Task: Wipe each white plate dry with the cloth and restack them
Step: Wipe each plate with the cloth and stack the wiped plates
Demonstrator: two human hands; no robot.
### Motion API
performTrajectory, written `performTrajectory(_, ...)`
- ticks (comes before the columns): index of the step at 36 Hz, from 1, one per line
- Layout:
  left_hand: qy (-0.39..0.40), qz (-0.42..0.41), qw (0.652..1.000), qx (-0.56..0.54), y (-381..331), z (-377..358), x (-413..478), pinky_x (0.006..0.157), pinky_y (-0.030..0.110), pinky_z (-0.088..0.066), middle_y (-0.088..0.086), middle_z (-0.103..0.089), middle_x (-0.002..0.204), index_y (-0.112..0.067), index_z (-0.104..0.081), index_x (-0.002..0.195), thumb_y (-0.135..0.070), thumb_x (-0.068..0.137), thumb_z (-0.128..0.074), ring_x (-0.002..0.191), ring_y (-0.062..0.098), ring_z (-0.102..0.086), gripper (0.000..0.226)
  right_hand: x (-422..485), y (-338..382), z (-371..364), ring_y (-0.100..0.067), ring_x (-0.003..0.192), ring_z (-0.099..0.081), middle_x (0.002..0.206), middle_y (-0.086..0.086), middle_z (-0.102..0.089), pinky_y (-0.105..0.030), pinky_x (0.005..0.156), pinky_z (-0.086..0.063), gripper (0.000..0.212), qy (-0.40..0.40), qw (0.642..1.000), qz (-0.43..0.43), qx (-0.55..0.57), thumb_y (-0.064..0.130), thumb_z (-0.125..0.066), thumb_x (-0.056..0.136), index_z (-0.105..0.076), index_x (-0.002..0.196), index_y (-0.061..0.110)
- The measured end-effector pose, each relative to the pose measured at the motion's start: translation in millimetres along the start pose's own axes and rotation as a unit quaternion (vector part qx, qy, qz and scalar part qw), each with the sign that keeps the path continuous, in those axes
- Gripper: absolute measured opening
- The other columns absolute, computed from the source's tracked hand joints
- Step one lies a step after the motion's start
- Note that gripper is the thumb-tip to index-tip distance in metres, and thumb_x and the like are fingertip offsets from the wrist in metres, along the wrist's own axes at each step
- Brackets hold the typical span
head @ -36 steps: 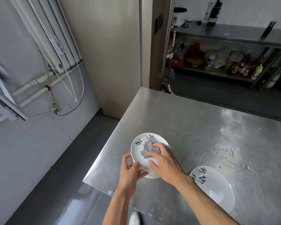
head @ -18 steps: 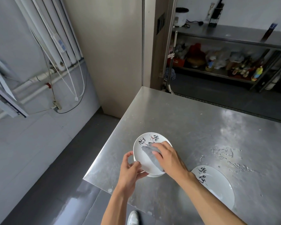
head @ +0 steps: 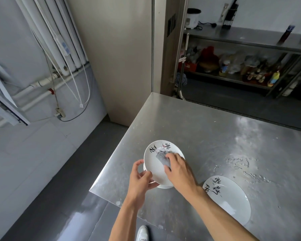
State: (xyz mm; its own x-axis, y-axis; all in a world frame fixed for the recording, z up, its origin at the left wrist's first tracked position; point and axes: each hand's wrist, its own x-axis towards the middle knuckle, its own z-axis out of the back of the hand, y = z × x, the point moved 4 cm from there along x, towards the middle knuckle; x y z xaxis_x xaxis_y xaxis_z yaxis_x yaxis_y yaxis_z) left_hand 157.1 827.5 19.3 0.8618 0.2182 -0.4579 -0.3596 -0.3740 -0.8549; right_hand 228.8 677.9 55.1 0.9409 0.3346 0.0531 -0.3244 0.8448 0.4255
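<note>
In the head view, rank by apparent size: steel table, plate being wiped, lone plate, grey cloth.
1. steel table
2. lone plate and plate being wiped: unranked, the lone one sits nearer the camera
3. grey cloth

Steel table [head: 207, 136] bears 1 plate [head: 233, 202], a stack [head: 164, 186], seemingly water droplets [head: 240, 162].
</note>
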Motion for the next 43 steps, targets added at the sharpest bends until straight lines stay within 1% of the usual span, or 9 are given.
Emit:
performTrajectory(5, -0.009, 0.008, 1.000, -0.002, 1.9, 3.2, -2.8, 0.076, 0.040, -0.064, 0.021, -0.070, 0.088, -0.024, -0.051, 0.129, 0.005, 0.096, -0.046, 0.083, 0.032, -0.074, 0.044, 2.7, 4.0, 4.6, -0.002, 0.082, -0.058, 0.107, 0.008, -0.068, -0.017, 0.076, -0.043, 0.031, 0.001, 0.975, -0.044, 0.216, 0.011, -0.060, 0.092, -0.060, 0.120, 0.024)
performTrajectory(8, -0.012, 0.005, 1.000, -0.008, 1.8, 3.6, -3.3, 0.077, 0.041, -0.064, 0.022, -0.069, 0.085, -0.023, -0.050, 0.130, 0.005, 0.096, -0.046, 0.078, 0.029, -0.073, 0.044, 6.2, 5.1, 3.4, 0.003, 0.083, -0.060, 0.100, 0.007, -0.068, -0.014, 0.076, -0.044, 0.032, 0.008, 0.962, -0.070, 0.263, 0.012, -0.060, 0.093, -0.059, 0.120, 0.029)
performTrajectory(12, -0.019, -0.001, 1.000, -0.008, 0.3, 4.8, -2.6, 0.078, 0.042, -0.064, 0.022, -0.062, 0.087, -0.024, -0.051, 0.130, 0.006, 0.095, -0.045, 0.085, 0.036, -0.067, 0.047, 7.9, 3.4, 5.3, -0.031, 0.100, -0.062, 0.113, -0.007, -0.067, -0.041, 0.089, -0.050, 0.034, -0.062, 0.993, -0.021, 0.100, 0.003, -0.065, 0.087, -0.068, 0.118, 0.014)
performTrajectory(15, -0.026, -0.003, 1.000, -0.008, 0.0, 6.1, -0.6, 0.076, 0.040, -0.064, 0.018, -0.059, 0.085, -0.026, -0.052, 0.129, 0.006, 0.094, -0.046, 0.082, 0.034, -0.062, 0.047, 6.7, 2.9, 5.2, -0.034, 0.107, -0.054, 0.120, -0.010, -0.057, -0.047, 0.091, -0.048, 0.042, -0.066, 0.998, -0.007, -0.007, 0.006, -0.067, 0.086, -0.066, 0.124, 0.021)
performTrajectory(20, -0.022, -0.006, 1.000, -0.011, 0.3, 4.9, -0.5, 0.075, 0.039, -0.064, 0.023, -0.065, 0.084, -0.025, -0.051, 0.129, 0.006, 0.094, -0.046, 0.080, 0.032, -0.071, 0.047, -2.0, 4.7, -1.3, -0.029, 0.095, -0.057, 0.112, -0.002, -0.056, -0.042, 0.085, -0.051, 0.052, -0.050, 0.997, 0.042, -0.049, 0.022, -0.068, 0.087, -0.057, 0.137, 0.024)
performTrajectory(24, -0.028, -0.005, 0.999, -0.021, -0.3, 2.8, -0.5, 0.076, 0.041, -0.064, 0.040, -0.066, 0.104, -0.024, -0.052, 0.129, 0.006, 0.094, -0.046, 0.097, 0.044, -0.075, 0.047, -6.5, 10.4, -6.9, -0.027, 0.092, -0.057, 0.108, 0.002, -0.063, -0.041, 0.086, -0.051, 0.054, -0.023, 0.996, 0.065, -0.051, 0.049, -0.065, 0.088, -0.061, 0.134, 0.019)
performTrajectory(28, -0.063, 0.006, 0.997, -0.040, 4.3, 6.8, 1.1, 0.074, 0.041, -0.064, 0.036, -0.071, 0.106, -0.025, -0.051, 0.129, 0.006, 0.096, -0.048, 0.090, 0.041, -0.073, 0.045, -9.6, 12.9, -8.4, -0.023, 0.088, -0.059, 0.101, 0.011, -0.067, -0.037, 0.078, -0.050, 0.037, -0.041, 0.989, 0.122, -0.074, 0.032, -0.073, 0.081, -0.070, 0.118, 0.028)
performTrajectory(32, -0.080, 0.012, 0.995, -0.049, 5.9, 13.4, 2.2, 0.071, 0.037, -0.063, 0.029, -0.069, 0.089, -0.027, -0.052, 0.125, 0.004, 0.097, -0.048, 0.079, 0.035, -0.065, 0.042, -4.7, 4.1, -7.7, -0.026, 0.085, -0.061, 0.095, 0.006, -0.066, -0.039, 0.073, -0.052, 0.034, -0.043, 0.991, 0.076, -0.098, 0.015, -0.075, 0.076, -0.073, 0.108, 0.026)
performTrajectory(43, 0.038, -0.012, 0.998, 0.040, -10.1, 7.2, -8.8, 0.074, 0.038, -0.064, 0.018, -0.077, 0.101, -0.042, -0.061, 0.121, -0.015, 0.086, -0.059, 0.088, 0.031, -0.077, 0.045, 19.7, -9.0, 13.1, -0.027, 0.110, -0.055, 0.116, -0.002, -0.053, -0.038, 0.084, -0.050, 0.048, -0.012, 0.997, -0.046, -0.063, 0.014, -0.054, 0.096, -0.048, 0.143, 0.024)
